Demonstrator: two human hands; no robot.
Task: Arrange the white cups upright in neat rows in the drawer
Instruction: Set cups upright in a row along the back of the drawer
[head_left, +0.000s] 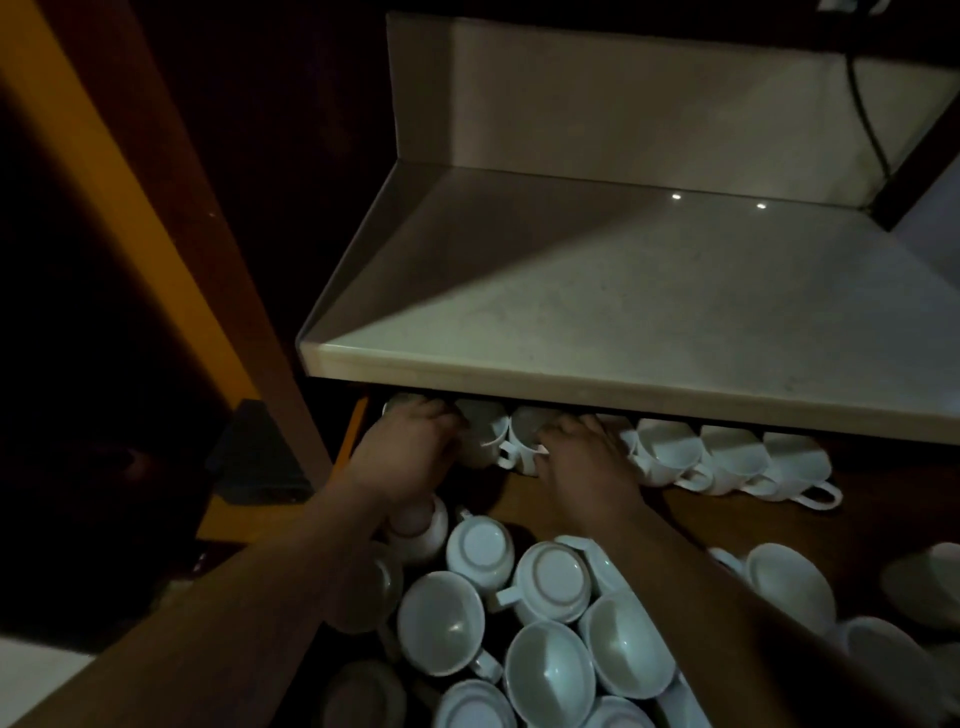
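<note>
- The drawer (696, 519) stood pulled out beneath the pale worktop (623, 322), in dim light.
- A back row of cups (727, 460) sat just under the worktop's edge, touching side by side, with handles turned toward the person.
- The loose cups (550, 623) lay jumbled at the drawer's front, some mouth up and some bottom up, crowded against each other.
- The left grip (410, 447) rested at the row's left end with its fingers bent against a cup. Whether it actually clasped that cup, I could not tell.
- The right grip (582, 457) lay over the next cups in the row. Shadow hid whether it held one.
- The cups looked like glazed ceramic, so probably stiff, smooth enough to slip, and apt to chip if knocked together.
- The handle or the body wall seemed the safest hold, taking one cup at a time.
</note>
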